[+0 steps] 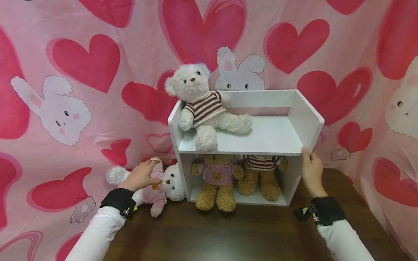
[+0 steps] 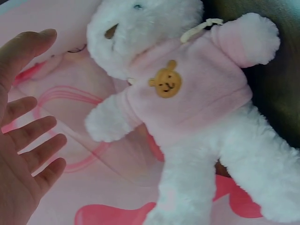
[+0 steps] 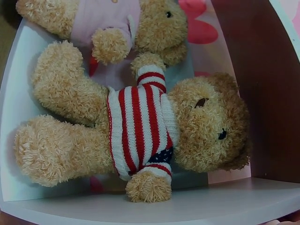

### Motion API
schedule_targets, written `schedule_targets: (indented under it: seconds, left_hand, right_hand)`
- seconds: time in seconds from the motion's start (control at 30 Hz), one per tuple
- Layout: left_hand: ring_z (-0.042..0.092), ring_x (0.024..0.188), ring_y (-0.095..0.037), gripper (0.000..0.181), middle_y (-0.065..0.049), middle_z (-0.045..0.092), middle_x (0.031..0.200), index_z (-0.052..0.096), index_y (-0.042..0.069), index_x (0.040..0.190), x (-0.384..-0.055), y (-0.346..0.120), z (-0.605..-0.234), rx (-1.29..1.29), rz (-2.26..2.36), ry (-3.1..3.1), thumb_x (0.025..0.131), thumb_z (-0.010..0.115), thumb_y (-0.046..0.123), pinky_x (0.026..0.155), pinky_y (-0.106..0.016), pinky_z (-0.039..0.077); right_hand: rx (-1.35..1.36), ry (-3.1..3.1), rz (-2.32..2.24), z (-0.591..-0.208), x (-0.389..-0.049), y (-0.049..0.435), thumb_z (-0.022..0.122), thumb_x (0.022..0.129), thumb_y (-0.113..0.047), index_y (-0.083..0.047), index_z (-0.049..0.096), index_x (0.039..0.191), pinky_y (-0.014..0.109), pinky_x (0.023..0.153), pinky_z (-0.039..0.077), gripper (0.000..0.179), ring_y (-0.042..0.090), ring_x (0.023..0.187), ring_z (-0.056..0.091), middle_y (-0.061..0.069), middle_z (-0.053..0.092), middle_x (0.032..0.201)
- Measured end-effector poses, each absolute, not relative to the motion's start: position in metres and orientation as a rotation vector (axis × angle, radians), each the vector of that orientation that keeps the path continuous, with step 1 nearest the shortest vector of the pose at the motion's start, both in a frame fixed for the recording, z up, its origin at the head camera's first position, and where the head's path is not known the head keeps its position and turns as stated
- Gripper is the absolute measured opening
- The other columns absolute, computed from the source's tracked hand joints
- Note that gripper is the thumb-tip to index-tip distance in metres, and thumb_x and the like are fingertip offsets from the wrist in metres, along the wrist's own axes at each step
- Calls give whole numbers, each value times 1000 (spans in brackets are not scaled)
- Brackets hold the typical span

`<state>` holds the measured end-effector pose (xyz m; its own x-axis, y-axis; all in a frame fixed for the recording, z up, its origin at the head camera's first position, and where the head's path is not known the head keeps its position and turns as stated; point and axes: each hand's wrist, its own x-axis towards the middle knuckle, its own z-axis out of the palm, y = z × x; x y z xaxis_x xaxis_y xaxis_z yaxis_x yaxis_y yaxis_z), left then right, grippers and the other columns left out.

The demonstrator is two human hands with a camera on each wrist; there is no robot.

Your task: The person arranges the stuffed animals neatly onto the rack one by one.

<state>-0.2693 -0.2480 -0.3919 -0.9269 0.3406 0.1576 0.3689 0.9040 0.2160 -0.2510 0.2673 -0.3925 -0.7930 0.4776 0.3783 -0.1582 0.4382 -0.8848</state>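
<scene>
My left hand is above a white teddy bear in a pink top, its fingers spread and nothing held. In the left wrist view that bear's pink top shows a small brown bear face, and the hand is beside it. With my right hand I grip the right side panel of a white two-tier shelf, thumb at its front edge. On the lower tier sit a tan bear in pink and a tan bear in a striped sweater.
Another white bear in a brown-striped sweater sits at the left of the upper tier. The shelf stands on a dark wooden table. Behind it hangs a pink cloth with hearts and rabbits.
</scene>
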Motion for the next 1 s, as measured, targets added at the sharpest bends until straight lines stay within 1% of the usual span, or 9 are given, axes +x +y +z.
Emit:
schedule_targets:
  seconds: [0.13,0.23,0.43,0.6,0.73,0.8,0.87,0.97,1.0]
  left_hand:
    - [52,102,-40,72,-24,54,116,49,-1,124,-274,-249,-402,-525,-351,-2957,67,79,31,86,-55,42]
    - [50,105,-41,72,-25,53,118,49,0,124,-275,-249,-409,-512,-346,-2960,67,79,31,89,-56,39]
    - [47,107,-43,73,-26,53,117,50,-3,123,-274,-253,-421,-503,-351,-2947,64,80,28,92,-54,37]
    - [47,107,-43,75,-26,53,115,49,-4,122,-274,-256,-433,-499,-303,-2918,62,82,28,92,-54,37]
    - [45,111,-43,79,-27,50,121,48,-5,124,-275,-255,-438,-521,-287,-2885,60,82,27,93,-55,36]
    - [43,113,-44,80,-28,48,124,48,-6,124,-274,-254,-440,-535,-284,-2874,60,83,27,94,-55,35]
    - [42,113,-44,80,-28,47,124,48,-6,124,-274,-252,-440,-539,-279,-2876,60,82,27,95,-55,34]
    - [41,115,-45,80,-28,46,126,48,-5,126,-273,-251,-443,-528,-279,-2893,61,82,27,97,-56,32]
    - [40,116,-45,80,-27,46,127,47,-4,126,-274,-251,-444,-522,-281,-2894,61,82,27,97,-56,32]
  right_hand:
    - [-272,-2089,1346,-393,-252,268,39,97,-32,14,54,107,46,78,32,49,36,90,45,34,52,113]
    - [-277,-2085,1331,-393,-252,268,39,97,-31,13,55,105,44,76,32,48,34,87,44,33,53,110]
    - [-266,-2088,1355,-393,-251,267,38,97,-32,13,55,106,43,78,32,49,32,89,44,31,54,110]
    - [-282,-2102,1353,-392,-249,265,38,97,-33,11,56,104,35,73,29,48,27,84,41,27,54,99]
    - [-284,-2103,1332,-392,-249,265,38,97,-33,11,55,98,32,69,27,47,25,79,38,21,47,83]
    - [-283,-2096,1323,-393,-249,266,38,97,-32,11,55,96,32,67,26,46,24,77,36,17,41,76]
    - [-283,-2090,1313,-393,-249,266,39,97,-32,11,55,94,32,66,26,46,23,76,35,15,39,73]
    - [-275,-2087,1320,-393,-250,266,39,97,-31,12,55,95,32,66,25,46,24,76,35,17,38,74]
    - [-272,-2088,1320,-393,-250,266,39,97,-31,12,55,97,32,67,26,46,25,76,36,19,42,76]
